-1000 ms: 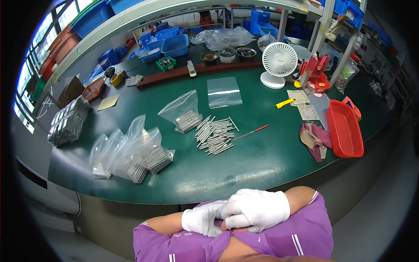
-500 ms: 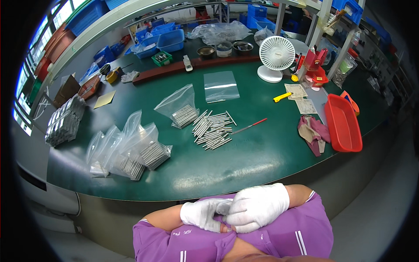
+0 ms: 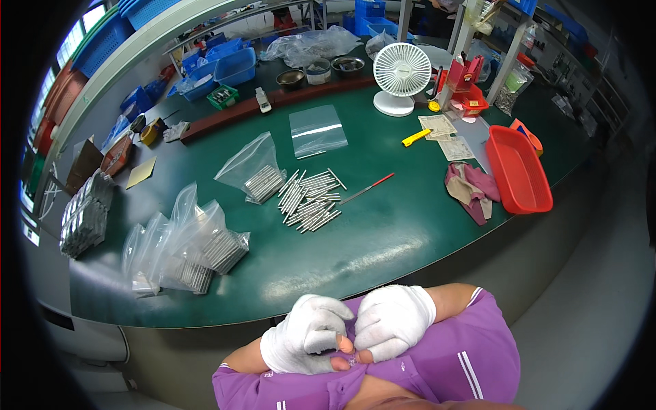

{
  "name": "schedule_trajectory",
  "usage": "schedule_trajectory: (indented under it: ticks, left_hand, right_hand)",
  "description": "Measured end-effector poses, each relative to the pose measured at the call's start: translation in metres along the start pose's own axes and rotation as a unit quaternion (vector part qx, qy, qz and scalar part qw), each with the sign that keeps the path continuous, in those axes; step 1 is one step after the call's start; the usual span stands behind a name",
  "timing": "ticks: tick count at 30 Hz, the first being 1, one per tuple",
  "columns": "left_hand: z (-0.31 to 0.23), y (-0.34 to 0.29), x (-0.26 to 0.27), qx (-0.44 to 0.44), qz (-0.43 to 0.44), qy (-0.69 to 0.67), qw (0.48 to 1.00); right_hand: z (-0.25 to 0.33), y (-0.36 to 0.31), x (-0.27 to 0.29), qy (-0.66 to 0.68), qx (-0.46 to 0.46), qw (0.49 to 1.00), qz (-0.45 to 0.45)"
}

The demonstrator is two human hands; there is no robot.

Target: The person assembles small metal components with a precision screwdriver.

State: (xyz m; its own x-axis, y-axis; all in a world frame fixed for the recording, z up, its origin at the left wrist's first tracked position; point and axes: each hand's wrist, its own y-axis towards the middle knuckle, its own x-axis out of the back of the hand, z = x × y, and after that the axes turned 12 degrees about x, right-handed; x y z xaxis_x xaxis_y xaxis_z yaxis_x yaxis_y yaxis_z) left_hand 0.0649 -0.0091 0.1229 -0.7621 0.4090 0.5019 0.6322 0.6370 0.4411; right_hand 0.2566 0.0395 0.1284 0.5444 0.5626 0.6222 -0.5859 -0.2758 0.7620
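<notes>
Beneath the left hand (image 3: 301, 336) and right hand (image 3: 393, 321), fingers (image 3: 346, 344) curled, grip unclear, the purple shirt (image 3: 454, 362) appears under adjustment, next needing fingertip precision.

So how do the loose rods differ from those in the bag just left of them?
The loose rods lie bare on the green table; the bagged rods sit inside a clear bag. The loose rods point several ways; the bagged rods lie roughly parallel. Both look silvery.

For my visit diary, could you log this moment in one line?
left hand: gloved, at purple shirt | right hand: gloved, beside left | metal rods: loose pile on table
</notes>
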Motion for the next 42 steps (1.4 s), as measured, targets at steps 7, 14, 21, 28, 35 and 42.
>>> schedule_trajectory:
  ticks: [7,14,21,28,35,42]
  left_hand:
    - [-0.007,0.005,0.0,0.026,0.022,-0.039,0.999]
    - [0.015,-0.014,0.003,0.236,-0.148,-0.236,0.931]
    - [0.106,-0.04,0.019,0.293,-0.295,0.263,0.871]
    - [0.148,0.006,0.006,0.271,-0.126,0.401,0.866]
    - [0.138,0.0,-0.005,0.274,-0.093,0.421,0.86]
    - [0.131,-0.004,-0.008,0.289,-0.15,0.4,0.857]
  right_hand:
    - [-0.001,-0.004,0.0,0.051,-0.056,0.997,0.003]
    - [-0.02,-0.027,0.017,-0.027,-0.218,0.975,0.023]
    - [-0.09,-0.082,0.038,-0.264,-0.484,0.831,0.073]
    - [-0.143,-0.125,0.034,-0.376,-0.553,0.734,0.112]
    - [-0.13,-0.142,0.037,-0.355,-0.526,0.773,0.003]
    - [-0.131,-0.091,0.003,-0.172,-0.465,0.86,0.119]
